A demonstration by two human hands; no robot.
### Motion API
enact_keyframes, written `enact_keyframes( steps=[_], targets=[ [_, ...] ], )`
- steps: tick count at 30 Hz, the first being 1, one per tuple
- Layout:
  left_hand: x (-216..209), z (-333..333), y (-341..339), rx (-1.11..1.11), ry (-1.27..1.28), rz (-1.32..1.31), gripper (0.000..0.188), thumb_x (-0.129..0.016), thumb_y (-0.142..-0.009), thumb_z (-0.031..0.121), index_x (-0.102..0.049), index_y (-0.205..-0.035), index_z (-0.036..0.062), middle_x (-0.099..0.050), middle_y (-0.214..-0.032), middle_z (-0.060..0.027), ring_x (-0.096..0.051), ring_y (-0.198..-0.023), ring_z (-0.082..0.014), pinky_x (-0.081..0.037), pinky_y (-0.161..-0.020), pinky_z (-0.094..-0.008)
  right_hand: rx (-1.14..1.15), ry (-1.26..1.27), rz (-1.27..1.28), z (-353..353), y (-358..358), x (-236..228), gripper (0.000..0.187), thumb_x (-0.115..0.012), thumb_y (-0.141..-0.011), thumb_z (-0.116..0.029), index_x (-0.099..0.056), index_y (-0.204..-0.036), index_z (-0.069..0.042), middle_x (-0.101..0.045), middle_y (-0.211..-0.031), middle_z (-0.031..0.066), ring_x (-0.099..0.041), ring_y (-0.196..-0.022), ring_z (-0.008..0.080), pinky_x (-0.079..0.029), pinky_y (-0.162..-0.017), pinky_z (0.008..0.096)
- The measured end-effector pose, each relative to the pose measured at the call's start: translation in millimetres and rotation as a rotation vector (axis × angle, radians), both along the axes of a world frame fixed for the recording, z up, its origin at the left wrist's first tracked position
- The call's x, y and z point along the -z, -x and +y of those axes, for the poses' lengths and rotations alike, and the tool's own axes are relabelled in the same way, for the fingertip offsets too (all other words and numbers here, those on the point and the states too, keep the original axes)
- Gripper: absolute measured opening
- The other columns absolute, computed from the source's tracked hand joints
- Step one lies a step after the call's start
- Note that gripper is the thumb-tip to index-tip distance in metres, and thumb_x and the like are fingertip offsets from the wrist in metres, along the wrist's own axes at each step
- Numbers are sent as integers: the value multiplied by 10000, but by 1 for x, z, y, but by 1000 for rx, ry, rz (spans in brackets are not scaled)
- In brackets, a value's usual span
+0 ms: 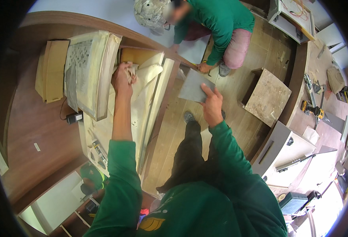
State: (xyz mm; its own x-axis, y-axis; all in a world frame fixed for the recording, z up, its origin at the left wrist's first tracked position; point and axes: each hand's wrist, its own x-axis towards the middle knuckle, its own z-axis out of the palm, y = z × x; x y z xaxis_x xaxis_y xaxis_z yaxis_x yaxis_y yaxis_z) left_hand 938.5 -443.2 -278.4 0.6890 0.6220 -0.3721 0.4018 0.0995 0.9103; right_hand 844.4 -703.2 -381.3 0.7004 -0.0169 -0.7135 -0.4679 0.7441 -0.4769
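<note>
Gripping grey panel (193,87) above floor (170,146), your right hand (212,106) pinches its near corner; left hand (122,81) closes round crumpled beige wad (131,74). Step seems panel handling; next likely calls for steady pinch, clear of co-worker (225,27).

Fairly bright light fills my view, glare bleaching the near right, shadow under the wooden stand (268,96), and straight edges bowing toward a black rim.

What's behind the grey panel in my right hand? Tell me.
Floor shows past the edges of the grey panel, beside your right hand. What the panel directly covers cannot be seen.
</note>
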Motion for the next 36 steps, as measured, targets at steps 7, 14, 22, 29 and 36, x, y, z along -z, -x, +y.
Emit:
enact_keyframes(
  steps=[7,14,22,29,36],
  targets=[
    [24,44,42,220,82,325,273,-707,-864,320,-619,-742,92,-588,-675,-28,-512,-464,-153,-360,-395,-298,126,-239,50,68,-67,-21,462,-677,-881,-150,-481,-1262,22,-610,-1123,118,-660,-908,257,-559,-637,417],
    [49,60,48,159,150,246,248,-748,-829,302,-624,-733,110,-595,-690,-19,-555,-560,-144,-400,-463,-288,158,-374,109,102,-71,-13,421,-694,-857,-155,-502,-1216,-46,-564,-1180,68,-597,-983,244,-502,-745,461],
    [49,58,45,139,137,261,242,-737,-812,304,-616,-735,108,-593,-658,-23,-541,-495,-146,-341,-377,-287,222,-352,144,113,-68,-19,312,-698,-827,-152,-566,-1100,-76,-594,-1073,44,-589,-909,210,-451,-629,409],
    [39,52,43,137,194,294,176,-703,-852,215,-589,-779,102,-579,-697,-24,-546,-572,-129,-425,-504,-268,256,-349,167,114,-71,-24,298,-715,-803,-135,-571,-1058,-74,-602,-1010,39,-593,-844,206,-439,-619,404],
    [38,56,43,176,181,339,201,-701,-850,241,-592,-758,99,-583,-686,-29,-558,-573,-136,-421,-485,-279,281,-358,242,116,-75,-31,261,-718,-798,-116,-582,-1015,-68,-611,-973,44,-599,-811,207,-448,-588,392]
  ],
)
